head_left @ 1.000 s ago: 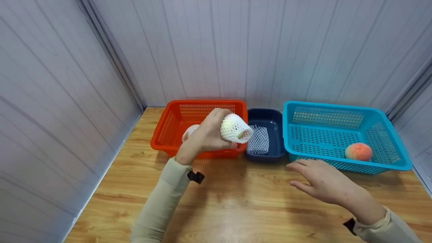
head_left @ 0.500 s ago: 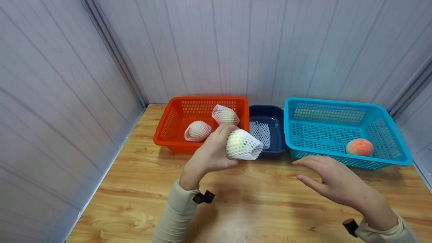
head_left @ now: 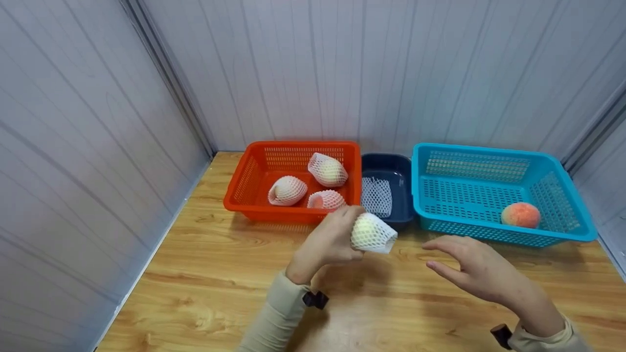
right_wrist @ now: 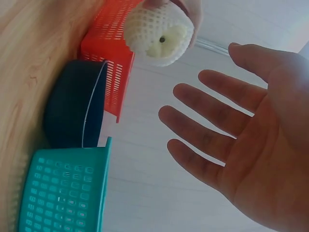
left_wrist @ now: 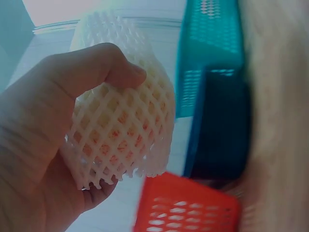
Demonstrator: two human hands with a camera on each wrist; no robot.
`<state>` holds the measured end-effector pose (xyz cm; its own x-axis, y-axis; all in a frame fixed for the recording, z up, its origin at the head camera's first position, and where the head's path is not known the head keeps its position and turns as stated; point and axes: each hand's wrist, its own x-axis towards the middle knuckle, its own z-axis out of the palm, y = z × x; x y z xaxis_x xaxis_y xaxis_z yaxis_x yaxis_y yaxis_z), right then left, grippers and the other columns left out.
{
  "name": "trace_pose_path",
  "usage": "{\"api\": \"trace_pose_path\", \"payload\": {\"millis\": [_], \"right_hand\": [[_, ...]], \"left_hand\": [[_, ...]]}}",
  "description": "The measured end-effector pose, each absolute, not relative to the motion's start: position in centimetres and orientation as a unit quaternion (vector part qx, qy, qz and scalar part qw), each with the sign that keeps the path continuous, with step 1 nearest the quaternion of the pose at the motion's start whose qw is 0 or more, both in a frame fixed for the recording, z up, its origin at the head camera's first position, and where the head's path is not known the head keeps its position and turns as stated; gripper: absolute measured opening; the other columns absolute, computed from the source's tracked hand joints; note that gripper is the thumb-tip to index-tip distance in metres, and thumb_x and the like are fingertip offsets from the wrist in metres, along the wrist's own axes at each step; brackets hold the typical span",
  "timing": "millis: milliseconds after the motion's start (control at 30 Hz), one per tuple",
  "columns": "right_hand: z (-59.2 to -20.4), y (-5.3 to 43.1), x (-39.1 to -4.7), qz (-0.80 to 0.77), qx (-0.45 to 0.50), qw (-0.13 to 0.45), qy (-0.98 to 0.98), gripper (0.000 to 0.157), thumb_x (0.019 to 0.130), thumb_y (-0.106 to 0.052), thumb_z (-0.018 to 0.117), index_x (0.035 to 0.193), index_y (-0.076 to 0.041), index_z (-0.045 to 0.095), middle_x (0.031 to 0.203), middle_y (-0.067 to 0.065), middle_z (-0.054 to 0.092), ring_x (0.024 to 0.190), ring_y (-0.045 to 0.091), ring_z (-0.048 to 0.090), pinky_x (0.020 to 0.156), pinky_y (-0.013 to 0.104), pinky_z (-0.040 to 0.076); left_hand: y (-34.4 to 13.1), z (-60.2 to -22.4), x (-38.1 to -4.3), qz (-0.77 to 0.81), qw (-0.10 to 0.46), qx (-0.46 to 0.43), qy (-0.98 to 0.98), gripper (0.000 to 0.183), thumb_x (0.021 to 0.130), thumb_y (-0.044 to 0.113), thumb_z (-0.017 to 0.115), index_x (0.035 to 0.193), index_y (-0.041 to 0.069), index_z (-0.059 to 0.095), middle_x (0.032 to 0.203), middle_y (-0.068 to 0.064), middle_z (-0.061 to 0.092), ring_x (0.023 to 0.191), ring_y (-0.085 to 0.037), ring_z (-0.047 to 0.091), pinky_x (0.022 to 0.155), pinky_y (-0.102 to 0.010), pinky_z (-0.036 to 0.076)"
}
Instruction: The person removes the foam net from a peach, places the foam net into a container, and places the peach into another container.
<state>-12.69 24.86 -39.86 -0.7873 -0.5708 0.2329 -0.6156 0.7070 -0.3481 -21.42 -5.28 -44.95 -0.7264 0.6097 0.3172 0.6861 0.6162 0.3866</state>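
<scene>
My left hand (head_left: 328,240) grips a peach in a white foam net (head_left: 372,233) above the table, in front of the orange-red basket (head_left: 274,213). In the left wrist view, the thumb lies over the netted peach (left_wrist: 123,121), and yellowish skin with red flecks shows through the mesh. The right wrist view looks into the net's loose end, where a small dark spot shows on the fruit. To the right, apart from the peach, my right hand (head_left: 481,269) hovers with its fingers extended and spread, holding nothing.
Three netted fruits, one a netted peach (head_left: 287,190), lie in the orange-red basket. A dark blue basin (head_left: 401,195) beside it contains an empty foam net (head_left: 376,196). The blue basket (head_left: 489,152) at right holds one bare peach (head_left: 521,215). Walls stand behind and left.
My left hand has carried the netted peach from over the orange-red basket toward me and rightward. The netted fruits in that basket have come into view. My right hand has barely shifted.
</scene>
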Motion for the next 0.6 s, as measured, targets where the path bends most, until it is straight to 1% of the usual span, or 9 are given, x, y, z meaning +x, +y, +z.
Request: {"api": "trace_pose_path", "payload": {"millis": [100,300,467,600], "right_hand": [[-40.3,25.0,-12.8,0.209,0.313,0.039,-0.926,0.03,0.096,-0.035,0.061,0.116,-0.013,0.068,0.112,-0.003,0.067,0.103,0.017,0.062,0.084,0.043,0.052],[-41.2,24.9,-12.8,0.223,0.304,0.01,-0.926,0.033,0.097,-0.039,0.059,0.117,-0.014,0.067,0.113,-0.004,0.067,0.104,0.017,0.062,0.085,0.045,0.052],[-42.1,24.9,-12.7,0.237,0.319,0.021,-0.917,0.028,0.096,-0.032,0.062,0.116,-0.013,0.067,0.111,-0.003,0.068,0.101,0.017,0.064,0.082,0.043,0.053],[-42.8,24.8,-12.4,0.247,0.328,0.014,-0.912,0.027,0.096,-0.028,0.062,0.116,-0.011,0.067,0.11,0.001,0.068,0.099,0.019,0.065,0.08,0.043,0.053]], "left_hand": [[-4.4,-46.1,-21.3,-0.232,0.065,-0.358,-0.902,0.084,0.063,0.028,0.089,0.131,0.013,0.043,0.117,-0.001,0.054,0.101,-0.016,0.05,0.094,-0.029,0.044],[-3.5,-47.9,-21.3,-0.213,0.038,-0.343,-0.914,0.085,0.065,0.029,0.089,0.133,0.011,0.042,0.115,-0.002,0.053,0.1,-0.015,0.05,0.093,-0.025,0.044],[-2.8,-49.3,-21.7,-0.21,0.033,-0.339,-0.917,0.084,0.066,0.029,0.087,0.134,0.011,0.042,0.117,-0.002,0.052,0.101,-0.015,0.05,0.095,-0.025,0.044],[-2.4,-50.4,-22.0,-0.207,0.041,-0.34,-0.916,0.083,0.065,0.028,0.086,0.134,0.01,0.042,0.117,-0.003,0.052,0.102,-0.016,0.051,0.096,-0.026,0.043]]}}
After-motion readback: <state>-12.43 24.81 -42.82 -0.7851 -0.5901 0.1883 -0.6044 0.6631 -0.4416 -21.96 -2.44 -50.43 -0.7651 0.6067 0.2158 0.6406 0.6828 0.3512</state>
